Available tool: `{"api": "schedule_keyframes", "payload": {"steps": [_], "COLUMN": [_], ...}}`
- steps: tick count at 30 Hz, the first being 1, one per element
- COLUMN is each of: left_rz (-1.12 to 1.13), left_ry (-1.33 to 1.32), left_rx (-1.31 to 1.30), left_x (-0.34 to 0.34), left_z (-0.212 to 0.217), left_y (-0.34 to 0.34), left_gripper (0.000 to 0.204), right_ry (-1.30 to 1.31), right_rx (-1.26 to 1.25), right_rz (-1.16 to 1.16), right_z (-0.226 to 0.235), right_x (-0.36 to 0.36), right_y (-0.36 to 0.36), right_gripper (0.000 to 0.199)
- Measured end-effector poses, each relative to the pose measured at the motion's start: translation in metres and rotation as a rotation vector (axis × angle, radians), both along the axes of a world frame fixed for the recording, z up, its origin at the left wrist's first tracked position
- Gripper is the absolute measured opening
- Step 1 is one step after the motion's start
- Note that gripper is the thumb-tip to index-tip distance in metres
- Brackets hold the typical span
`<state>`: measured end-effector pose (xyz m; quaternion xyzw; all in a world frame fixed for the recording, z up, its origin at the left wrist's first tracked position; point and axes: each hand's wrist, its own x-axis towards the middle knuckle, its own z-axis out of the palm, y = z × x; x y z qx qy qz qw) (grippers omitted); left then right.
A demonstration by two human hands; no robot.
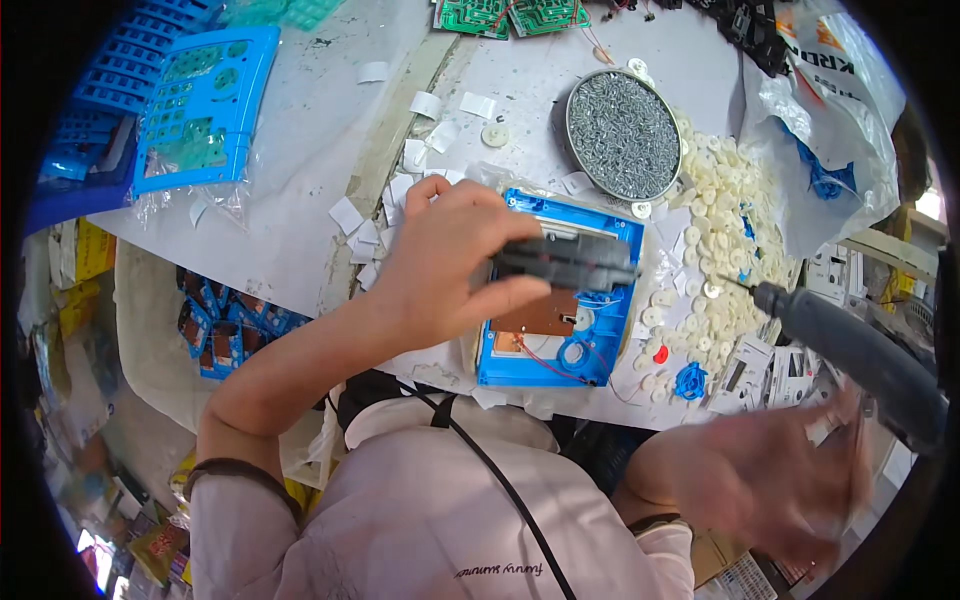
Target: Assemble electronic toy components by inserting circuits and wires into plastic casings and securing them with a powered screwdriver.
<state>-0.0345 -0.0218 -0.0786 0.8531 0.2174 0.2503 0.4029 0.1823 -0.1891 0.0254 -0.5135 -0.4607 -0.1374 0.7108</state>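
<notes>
Your left hand [440, 262] is clamped around one dark grey oblong part [565, 262], fingers over its top and thumb beneath, holding it just above the single blue open casing [615, 350] that lies on the white bench [320, 170]. Inside that casing: one brown board [540, 318], one thin red wire, one blue ring moulding. Your right hand [770, 480] is low at the right, motion-blurred; whether it is clenched or loose cannot be told. One grey powered screwdriver [850, 350] hangs beside it, bit pointing toward the pile of white discs [720, 210]; contact between hand and tool is unclear. One round tin of screws [623, 135] sits just behind the casing. Discs too many to count. One red button and one loose blue ring near the casing's right edge. One blue keypad panel [205, 110] in a clear bag at far left, more stacked behind it, partly cut off. Two green circuit boards [510, 15] clipped by the top edge. Scattered white paper slips, uncounted.
</notes>
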Motion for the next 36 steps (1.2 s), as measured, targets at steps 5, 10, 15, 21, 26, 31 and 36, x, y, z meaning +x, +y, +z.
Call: {"api": "schedule_keyframes", "payload": {"steps": [5,10,15,21,26,31,36], "left_rz": [0.152,0.079,0.061,0.008,-0.013,-0.015,-0.029], "left_ry": [-0.119,-0.278,-0.150,-0.083,-0.069,-0.030,-0.009], "left_rx": [-0.560,-0.772,-0.504,0.037,0.183,0.197,0.230], "left_x": [0.011,0.011,0.003,0.003,0.004,0.006,0.006], "left_z": [0.008,0.002,0.001,0.001,-0.003,0.001,0.000], "left_y": [0.003,-0.003,-0.012,-0.021,-0.021,-0.022,-0.021], "left_gripper": [0.024,0.049,0.054,0.052,0.048,0.046,0.047], "right_ry": [-0.585,-0.521,0.050,0.296,-0.212,-0.566,-0.711], "right_rx": [-0.903,-0.815,-1.265,-1.509,-1.438,-1.086,-0.949], "right_rz": [0.411,0.619,0.754,0.779,0.366,0.461,0.313], "right_z": [-0.050,-0.045,-0.031,-0.041,-0.036,-0.052,-0.069], "right_x": [-0.002,0.026,0.036,0.049,0.032,0.034,0.028], "right_y": [0.077,0.089,0.090,0.081,0.079,0.065,0.056], "right_gripper": [0.059,0.050,0.042,0.035,0.033,0.034,0.038]}}
